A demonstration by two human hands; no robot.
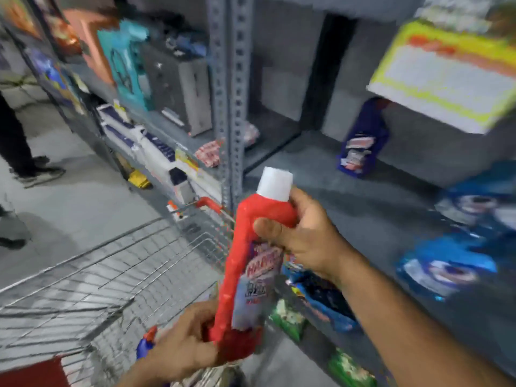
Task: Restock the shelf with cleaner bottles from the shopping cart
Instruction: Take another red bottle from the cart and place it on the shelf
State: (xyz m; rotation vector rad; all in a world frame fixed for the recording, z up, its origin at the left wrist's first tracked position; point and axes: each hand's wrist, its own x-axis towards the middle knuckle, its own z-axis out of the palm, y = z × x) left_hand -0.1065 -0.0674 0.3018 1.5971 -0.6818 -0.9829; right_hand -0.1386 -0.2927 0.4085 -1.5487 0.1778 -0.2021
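red bottle [245,263] at lower centre of the frame, above the wire cart [117,275]; right hand [301,233] clasped round its neck, left hand [181,344] gripping its base; shelf [349,191] upper right

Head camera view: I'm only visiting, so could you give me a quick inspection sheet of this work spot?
Surface: grey metal shelf, mostly bare, picture blurred.
Job's things: red cleaner bottle with white cap, tilted, above the wire shopping cart; a blue-topped item shows in the cart.
Clutter: purple pack standing on the shelf; blue packs at right; green packs lower down.
Grips: left hand holds the bottle's base, right hand its neck.
Cables: nothing seen.
Surroundings: shelving upright, boxed goods at left, a bystander's legs on the floor.
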